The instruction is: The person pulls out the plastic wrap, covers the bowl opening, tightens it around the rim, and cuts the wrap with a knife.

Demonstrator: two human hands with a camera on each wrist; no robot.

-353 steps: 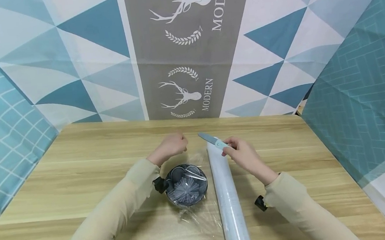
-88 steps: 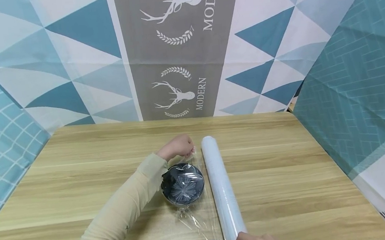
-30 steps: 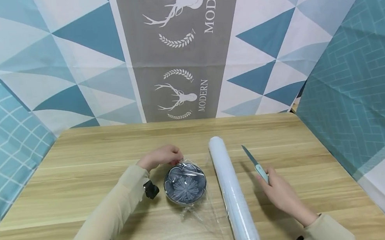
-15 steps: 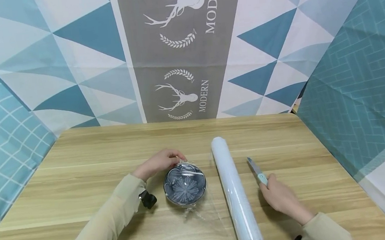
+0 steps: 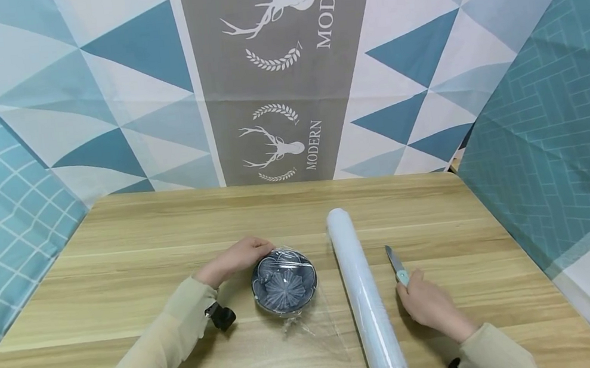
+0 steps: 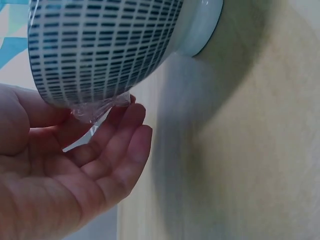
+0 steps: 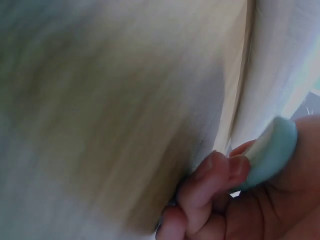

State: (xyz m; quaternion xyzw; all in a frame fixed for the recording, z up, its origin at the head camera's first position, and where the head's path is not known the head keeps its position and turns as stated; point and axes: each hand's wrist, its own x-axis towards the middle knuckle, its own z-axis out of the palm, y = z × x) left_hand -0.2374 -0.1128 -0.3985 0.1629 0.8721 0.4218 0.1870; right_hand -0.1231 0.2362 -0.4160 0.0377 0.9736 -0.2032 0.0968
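A dark blue patterned bowl (image 5: 285,293) stands upright on the table, with clear cling film (image 5: 295,262) stretched over its mouth. My left hand (image 5: 238,259) is at the bowl's far left rim; in the left wrist view its loosely bent fingers (image 6: 125,145) touch the film hanging below the rim. My right hand (image 5: 430,303) grips a knife (image 5: 402,276) by its pale green handle, low over the table to the right of the roll. The blade (image 5: 391,256) points away from me. A long cling film roll (image 5: 363,297) lies between the bowl and the right hand.
Loose film (image 5: 318,331) trails from the bowl's near side towards the roll. Wooden tabletop (image 5: 160,234) spreads around these things. A patterned cloth backdrop (image 5: 284,77) rises behind the table, with blue tiled panels at both sides.
Since 2.9 s ago, my right hand has carried the knife from the roll's near end to its right side. The left hand has moved down to the bowl's rim. The roll sits farther right.
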